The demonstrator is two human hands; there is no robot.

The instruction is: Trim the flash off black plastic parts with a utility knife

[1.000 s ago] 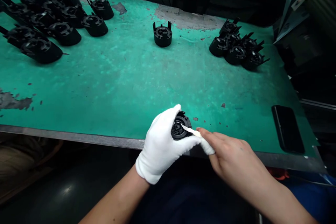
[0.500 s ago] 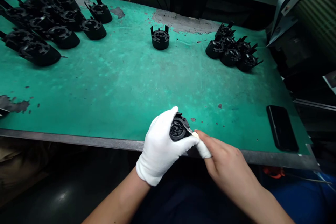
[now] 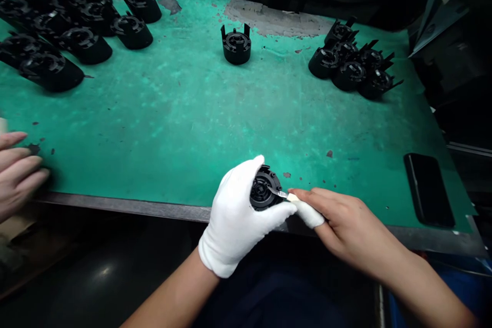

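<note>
Work on one round black plastic part (image 3: pixel 261 192) looks under way, a slim metal blade with a pale grip (image 3: pixel 280 193) at its ribbed face. Similar black pronged cylinders stand on the worn green tabletop (image 3: pixel 184 118): a larger cluster (image 3: pixel 86 45) far left, a smaller cluster (image 3: pixel 349 75) far right, and a lone cylinder (image 3: pixel 237 52) between; which are finished cannot be told. The part sits over the near edge, cupped inside the white-gloved left hand (image 3: pixel 239 210); just beside it, the mostly bare right hand (image 3: pixel 338 215) pinches the grip.
</note>
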